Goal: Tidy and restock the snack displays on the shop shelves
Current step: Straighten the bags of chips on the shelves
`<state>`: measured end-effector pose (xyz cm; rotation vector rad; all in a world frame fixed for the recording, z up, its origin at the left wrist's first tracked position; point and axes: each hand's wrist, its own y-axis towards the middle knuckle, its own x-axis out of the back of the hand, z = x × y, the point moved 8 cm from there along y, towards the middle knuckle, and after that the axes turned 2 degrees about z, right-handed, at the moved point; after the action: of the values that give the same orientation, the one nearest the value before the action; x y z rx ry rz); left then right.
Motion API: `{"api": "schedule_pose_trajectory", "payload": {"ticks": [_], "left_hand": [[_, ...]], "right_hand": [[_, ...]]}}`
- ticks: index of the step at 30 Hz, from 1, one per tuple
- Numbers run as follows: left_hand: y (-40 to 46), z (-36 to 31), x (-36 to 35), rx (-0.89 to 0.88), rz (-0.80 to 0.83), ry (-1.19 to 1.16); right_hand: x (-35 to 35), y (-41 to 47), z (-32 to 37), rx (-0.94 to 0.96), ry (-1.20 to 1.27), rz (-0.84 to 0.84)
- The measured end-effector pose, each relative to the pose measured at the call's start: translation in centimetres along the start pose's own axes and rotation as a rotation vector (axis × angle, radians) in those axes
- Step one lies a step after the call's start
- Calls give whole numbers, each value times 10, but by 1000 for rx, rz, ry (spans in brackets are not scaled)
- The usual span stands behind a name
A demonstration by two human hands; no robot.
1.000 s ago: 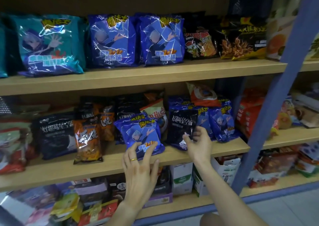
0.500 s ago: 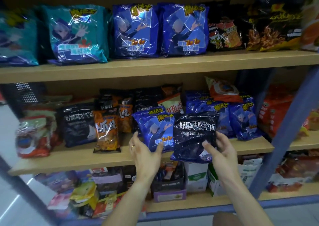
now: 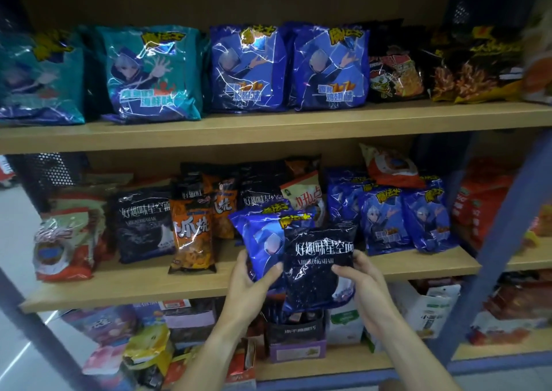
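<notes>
My right hand (image 3: 360,280) grips a black snack bag with white lettering (image 3: 319,263), held in front of the middle shelf (image 3: 149,283). My left hand (image 3: 252,280) holds the lower edge of a blue snack bag (image 3: 263,238) that leans just behind and left of the black one. More blue bags (image 3: 406,217) stand to the right on the same shelf. A matching black bag (image 3: 142,226) and an orange bag (image 3: 192,238) stand to the left.
The top shelf (image 3: 268,125) carries teal bags (image 3: 149,74), blue bags (image 3: 286,65) and dark spicy snack bags (image 3: 475,68). The bottom shelf holds boxes and mixed packets (image 3: 298,334). Blue metal uprights (image 3: 490,268) frame the unit. A red-and-white packet (image 3: 64,244) stands at the far left.
My right hand pulled the black bag off the shelf and now holds it lower and nearer. My left hand closed on the blue bag's lower edge.
</notes>
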<state>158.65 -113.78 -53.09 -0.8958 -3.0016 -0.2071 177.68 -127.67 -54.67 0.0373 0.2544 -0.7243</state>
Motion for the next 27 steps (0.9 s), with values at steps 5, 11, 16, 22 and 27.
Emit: {"api": "schedule_pose_trajectory", "payload": {"ticks": [5, 11, 16, 22, 27], "left_hand": [[-6, 0, -19, 5, 47, 11], [4, -2, -76, -7, 132, 19], [24, -1, -136, 34, 211, 74], [36, -14, -193, 129, 314, -96], [52, -8, -227, 127, 287, -25]], "right_hand": [[18, -6, -14, -20, 119, -50], [73, -21, -1, 40, 242, -193], [112, -23, 22, 121, 166, -199], [163, -15, 54, 154, 102, -302], [201, -10, 76, 255, -26, -549]]}}
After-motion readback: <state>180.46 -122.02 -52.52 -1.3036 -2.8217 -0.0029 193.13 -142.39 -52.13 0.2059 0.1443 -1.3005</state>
